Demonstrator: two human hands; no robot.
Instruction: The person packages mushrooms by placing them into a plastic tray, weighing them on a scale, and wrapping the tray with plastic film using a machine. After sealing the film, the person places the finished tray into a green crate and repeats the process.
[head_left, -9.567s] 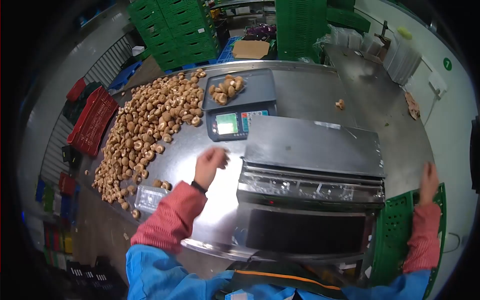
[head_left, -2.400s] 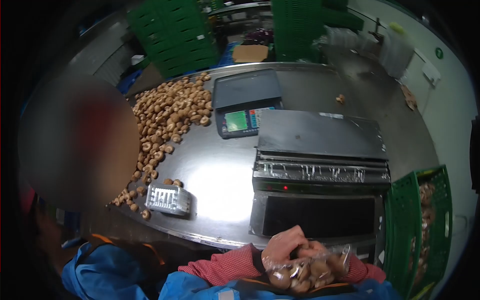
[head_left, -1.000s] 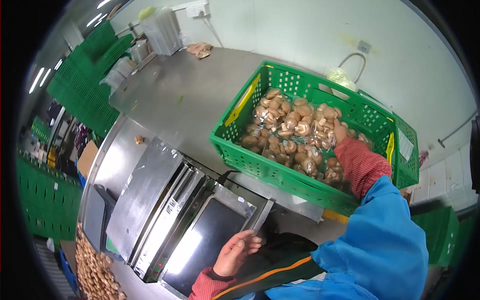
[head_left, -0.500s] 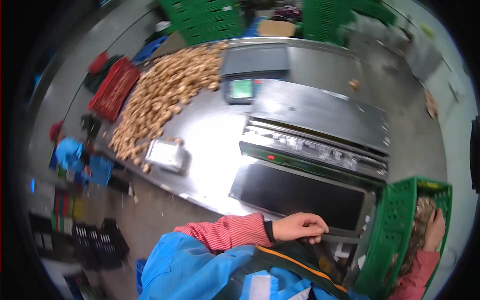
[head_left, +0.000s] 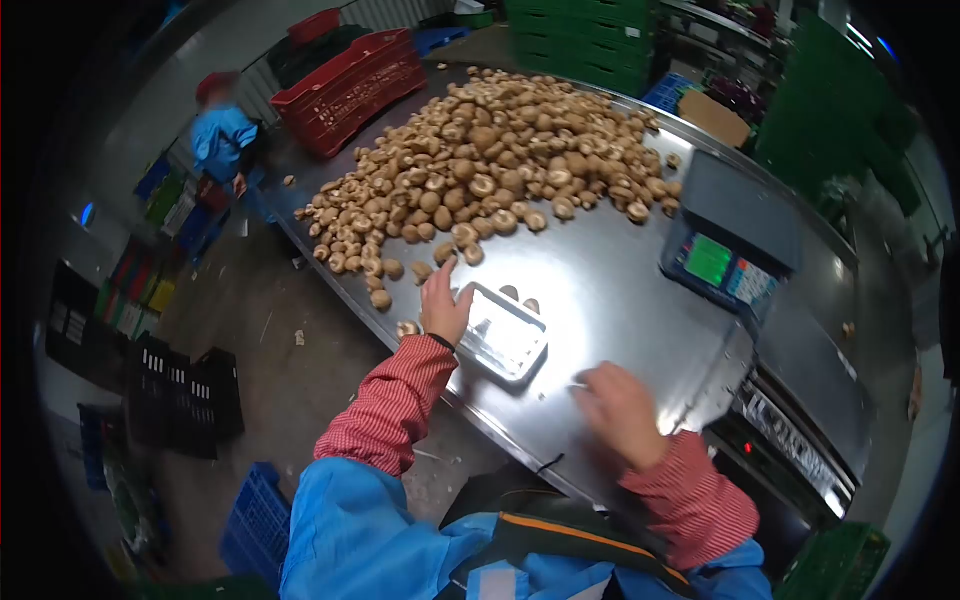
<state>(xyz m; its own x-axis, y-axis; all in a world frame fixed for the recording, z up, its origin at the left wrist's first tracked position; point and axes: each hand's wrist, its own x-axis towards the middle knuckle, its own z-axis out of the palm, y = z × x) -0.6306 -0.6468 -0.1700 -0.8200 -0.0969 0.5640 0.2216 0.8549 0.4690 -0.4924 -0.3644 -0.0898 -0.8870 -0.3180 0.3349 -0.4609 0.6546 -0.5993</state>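
A shallow, shiny white tray (head_left: 503,334) lies on the steel table (head_left: 610,270), with a couple of mushrooms against its far side. At its left edge is my left hand (head_left: 445,305), thumb and forefinger apart, the thumb over the rim and the forefinger reaching toward the nearest brown mushrooms (head_left: 472,254). My right hand (head_left: 622,410) hovers over the table to the right of the tray, its fingers blurred by motion. A large pile of brown mushrooms (head_left: 510,150) spreads beyond both hands.
A digital scale (head_left: 735,235) with a lit green display stands to the right, near a wrapping machine (head_left: 795,430). A red crate (head_left: 350,90) borders the pile at the left. Green crates (head_left: 580,45) are stacked behind. A person in blue (head_left: 222,138) stands at the far left.
My view has swung left toward the mushroom pile. My right hand has left the green crate and come over the table; my left hand has moved from the machine to the tray.
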